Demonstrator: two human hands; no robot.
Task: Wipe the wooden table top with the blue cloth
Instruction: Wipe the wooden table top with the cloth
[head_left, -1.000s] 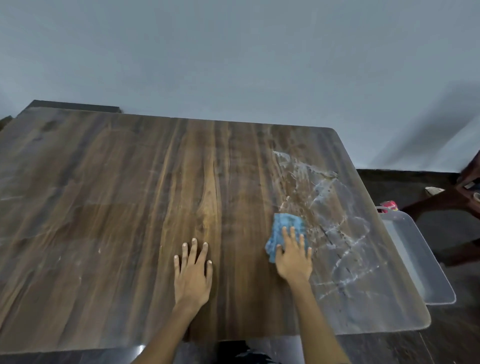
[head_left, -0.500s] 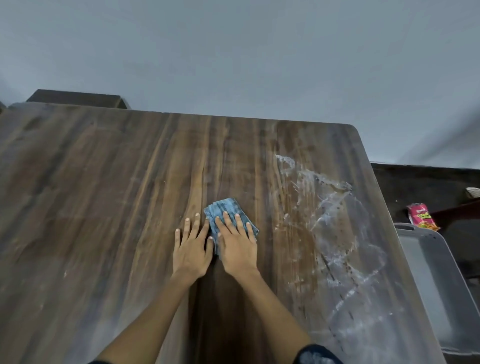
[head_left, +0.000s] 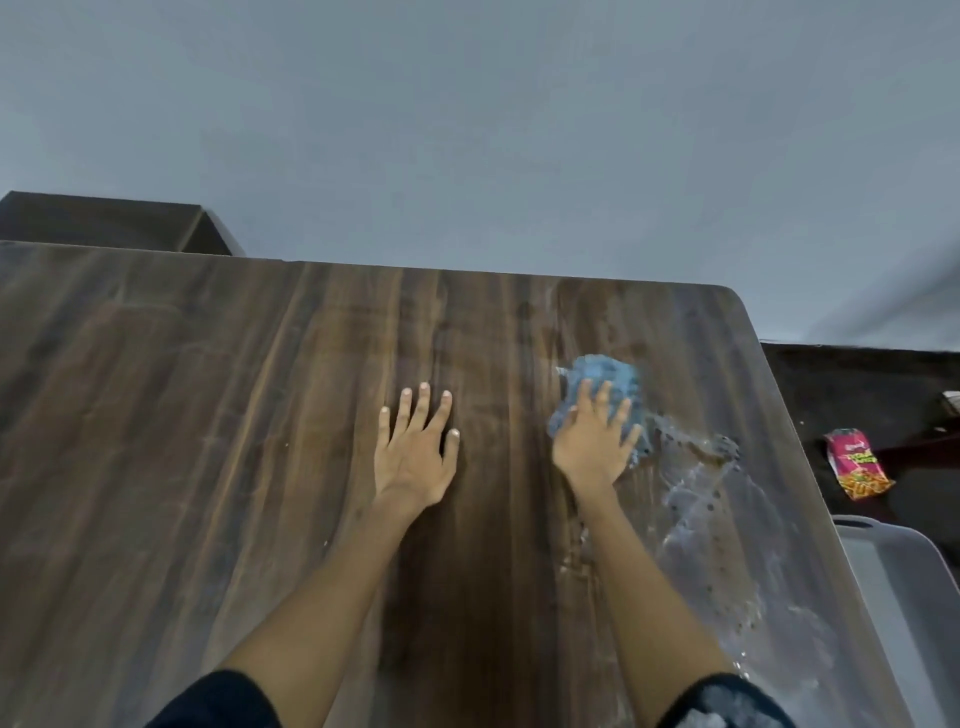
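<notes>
Your left hand (head_left: 415, 447) lies flat, empty, bracing you on the wooden table top (head_left: 208, 467), while your right hand (head_left: 595, 447), fingers spread, presses the blue cloth (head_left: 605, 376) toward the wet smear (head_left: 706, 499) at four o'clock.

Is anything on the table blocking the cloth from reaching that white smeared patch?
Nothing visible. The right hand presses the blue cloth at the edge of the white smears, with only bare table top around.

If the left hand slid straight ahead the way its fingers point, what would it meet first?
Nothing visible: the left hand lies flat on the wooden table top, with bare wood ahead to the far edge.
</notes>
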